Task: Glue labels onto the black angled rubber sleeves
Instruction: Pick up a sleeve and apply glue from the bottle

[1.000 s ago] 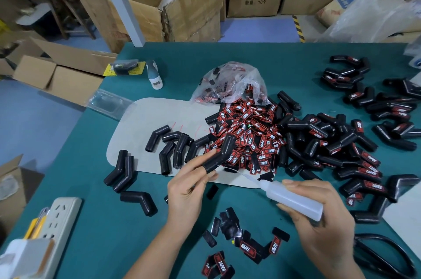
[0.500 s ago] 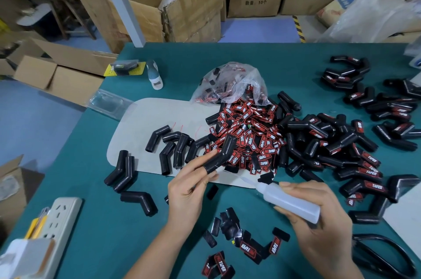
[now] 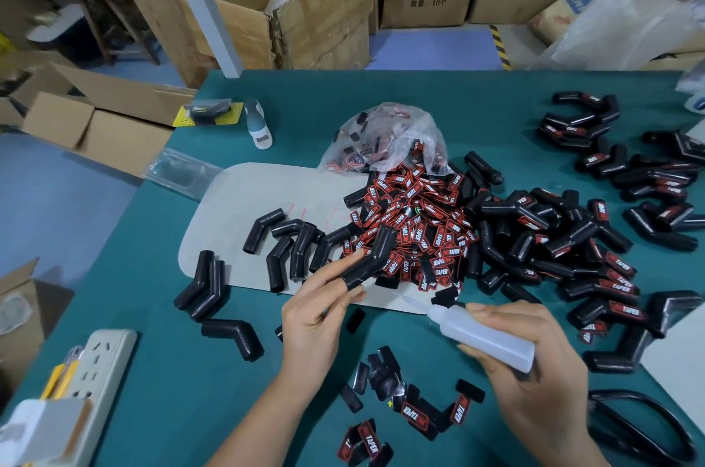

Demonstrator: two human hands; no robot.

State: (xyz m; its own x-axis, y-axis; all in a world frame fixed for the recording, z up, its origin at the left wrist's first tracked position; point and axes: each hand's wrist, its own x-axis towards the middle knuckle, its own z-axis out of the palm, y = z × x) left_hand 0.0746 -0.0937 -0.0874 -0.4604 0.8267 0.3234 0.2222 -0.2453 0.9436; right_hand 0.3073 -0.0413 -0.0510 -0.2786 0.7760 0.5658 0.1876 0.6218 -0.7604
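Note:
My left hand (image 3: 316,314) holds a black angled rubber sleeve (image 3: 372,258) slipped over a fingertip, raised above the table. My right hand (image 3: 534,363) grips a translucent glue bottle (image 3: 484,335), its thin nozzle pointing left toward the sleeve without touching it. A heap of red-and-black labels (image 3: 416,230) lies behind the sleeve, spilling from a clear plastic bag (image 3: 385,140). Plain sleeves (image 3: 290,241) lie to the left on a pale board (image 3: 244,207). Labelled sleeves (image 3: 572,252) are piled on the right. Loose labels (image 3: 416,409) lie near my wrists.
The green table (image 3: 152,352) carries a white power strip (image 3: 91,371) at front left, black-handled scissors (image 3: 644,428) at front right, a small white bottle (image 3: 257,126) and a yellow-backed tool (image 3: 210,113) at the back. Cardboard boxes (image 3: 297,8) stand behind the table.
My right hand has brought the glue bottle slightly left, nearer the sleeve. My left hand and its sleeve have hardly moved.

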